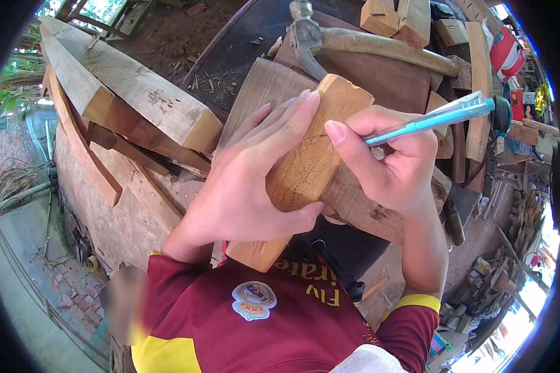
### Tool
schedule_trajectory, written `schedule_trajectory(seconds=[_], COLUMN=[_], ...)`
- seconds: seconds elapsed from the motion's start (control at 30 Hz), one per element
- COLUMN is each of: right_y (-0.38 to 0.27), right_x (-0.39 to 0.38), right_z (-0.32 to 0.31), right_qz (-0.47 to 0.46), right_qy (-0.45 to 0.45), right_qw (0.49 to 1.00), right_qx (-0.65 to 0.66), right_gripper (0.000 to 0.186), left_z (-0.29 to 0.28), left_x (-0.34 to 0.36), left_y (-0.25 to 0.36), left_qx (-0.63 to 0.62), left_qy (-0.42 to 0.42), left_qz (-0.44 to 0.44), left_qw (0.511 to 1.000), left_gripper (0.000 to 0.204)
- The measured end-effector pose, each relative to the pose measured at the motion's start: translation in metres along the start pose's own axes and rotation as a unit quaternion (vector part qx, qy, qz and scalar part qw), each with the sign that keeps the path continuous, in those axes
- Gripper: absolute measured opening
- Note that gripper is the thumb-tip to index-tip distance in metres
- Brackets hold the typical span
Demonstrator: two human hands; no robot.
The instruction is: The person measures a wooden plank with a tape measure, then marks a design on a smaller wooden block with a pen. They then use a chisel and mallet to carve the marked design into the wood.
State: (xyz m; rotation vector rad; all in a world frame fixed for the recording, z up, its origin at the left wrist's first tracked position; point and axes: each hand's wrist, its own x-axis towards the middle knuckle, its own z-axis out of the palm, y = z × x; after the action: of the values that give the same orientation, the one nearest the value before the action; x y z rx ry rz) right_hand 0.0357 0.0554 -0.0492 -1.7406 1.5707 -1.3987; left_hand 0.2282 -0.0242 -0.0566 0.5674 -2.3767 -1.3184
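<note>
A yellowish wooden block (pixel 305 165), marked with rows of small dark dots and lines, lies slanted in front of me. My left hand (pixel 255 177) is wrapped over it, fingers on its far left side and thumb across its near part. In my right hand (pixel 386 158) is a light-blue pen (pixel 417 124), pinched between thumb and fingers. The pen's tip is hidden behind the thumb, which rests at the block's right edge. Beneath the block is a thick brown plank (pixel 367 202), and the block's near end reaches toward my shirt.
A claw hammer (pixel 379 50) with a wooden handle lies just beyond the block. Long squared timbers (pixel 137 90) stick out at the left. Several wood offcuts (pixel 379 17) lie at the far right, and a dark-handled tool (pixel 453 222) is by the plank's right end.
</note>
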Motion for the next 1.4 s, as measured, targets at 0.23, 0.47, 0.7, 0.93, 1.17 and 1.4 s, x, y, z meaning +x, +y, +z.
schedule_trajectory(seconds=[0.23,0.47,0.7,0.93,1.17,1.4], right_y=[0.0007,0.0004,-0.0013,-0.0024,-0.0024,-0.0043], right_x=[-0.0022,-0.0019,-0.0022,-0.0024,-0.0044,-0.0041], right_z=[0.0002,-0.0004,0.0039,0.0042,0.0014,0.0050], right_qz=[0.011,-0.010,0.007,0.001,-0.014,0.024], right_qy=[-0.001,-0.012,0.015,0.014,-0.018,0.007], right_qw=[1.000,1.000,1.000,1.000,1.000,0.999], right_qx=[0.011,-0.004,0.011,0.008,0.005,0.023], right_gripper=[0.012,0.012,0.018,0.017,0.013,0.019], left_z=[-0.0004,0.0012,0.0024,0.0029,0.0014,0.0027], left_x=[0.0007,0.0003,0.0000,0.0000,0.0002,0.0014], left_y=[0.0004,0.0002,-0.0003,-0.0014,0.0000,-0.0004], left_qx=[0.012,0.000,0.003,0.009,0.034,0.037], left_qy=[-0.001,0.004,0.016,0.020,0.017,0.022], left_qz=[0.008,0.005,0.012,0.017,0.029,0.036], left_qw=[1.000,1.000,1.000,1.000,0.999,0.998], left_gripper=[0.101,0.100,0.100,0.100,0.100,0.100])
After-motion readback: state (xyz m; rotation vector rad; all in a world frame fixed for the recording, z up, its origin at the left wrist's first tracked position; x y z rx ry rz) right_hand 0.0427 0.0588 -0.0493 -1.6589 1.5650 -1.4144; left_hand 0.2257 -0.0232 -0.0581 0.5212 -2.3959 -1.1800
